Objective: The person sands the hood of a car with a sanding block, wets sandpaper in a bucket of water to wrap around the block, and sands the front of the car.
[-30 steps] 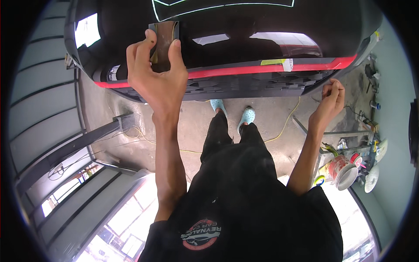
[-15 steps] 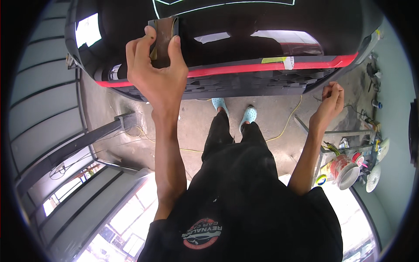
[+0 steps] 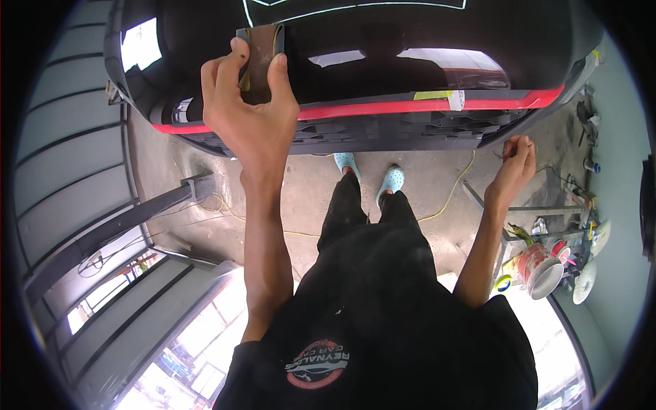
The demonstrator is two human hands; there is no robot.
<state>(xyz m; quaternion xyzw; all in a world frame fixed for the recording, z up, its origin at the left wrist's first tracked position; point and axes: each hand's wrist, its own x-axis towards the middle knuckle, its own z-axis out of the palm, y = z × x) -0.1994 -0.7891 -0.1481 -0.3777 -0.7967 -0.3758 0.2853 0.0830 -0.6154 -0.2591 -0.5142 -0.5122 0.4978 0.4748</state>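
Note:
My left hand [image 3: 249, 113] grips a sanding block [image 3: 262, 61] wrapped in brown sandpaper, thumb on its right side and fingers on its left. The block lies against the glossy black car panel [image 3: 383, 31], left of its middle. Red tape [image 3: 383, 108] runs along the panel's lower edge, with a yellow-green and white tape piece [image 3: 444, 97] over it. My right hand [image 3: 514, 167] hangs off the panel's right end, touching nothing visible. Its fingers are curled in toward the thumb; whether something small is between them is hidden.
Below the panel is a dark grille [image 3: 389, 128]. A yellow cord [image 3: 447, 195] trails over the concrete floor [image 3: 301, 198]. At right, a metal stand [image 3: 547, 208] is near a red and white bucket [image 3: 543, 273] and tape rolls [image 3: 503, 283]. A dark beam [image 3: 116, 222] stands at left.
The whole view has shifted slightly. Both hands stay nearly where they were, and the sanding block keeps about the same place on the panel.

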